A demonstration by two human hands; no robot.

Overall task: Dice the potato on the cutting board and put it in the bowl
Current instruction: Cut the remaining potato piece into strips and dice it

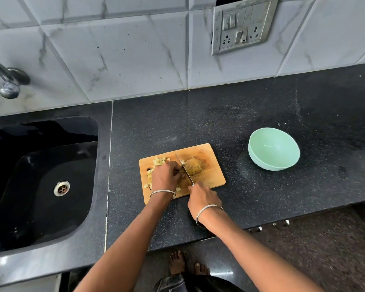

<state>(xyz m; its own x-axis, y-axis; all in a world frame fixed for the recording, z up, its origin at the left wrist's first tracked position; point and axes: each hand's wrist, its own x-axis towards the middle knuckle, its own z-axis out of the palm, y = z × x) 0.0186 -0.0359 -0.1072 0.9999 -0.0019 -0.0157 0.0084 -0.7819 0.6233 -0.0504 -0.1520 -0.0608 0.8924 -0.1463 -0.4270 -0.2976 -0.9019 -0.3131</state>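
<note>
On the dark speckled surface (261, 203) lies a wooden cutting board (211, 175), and the potato (193, 165) sits at its middle. The right hand (202, 197) has its grip closed round the handle of a knife (184, 170), whose blade lies across the potato. The left hand (165, 175) grips the potato just left of the blade with curled fingers. Diced potato pieces (160, 160) lie on the board's left part, around that hand. A mint-green bowl (268, 163) stands apart to the right; a black sink (40, 186) lies to the left.
</note>
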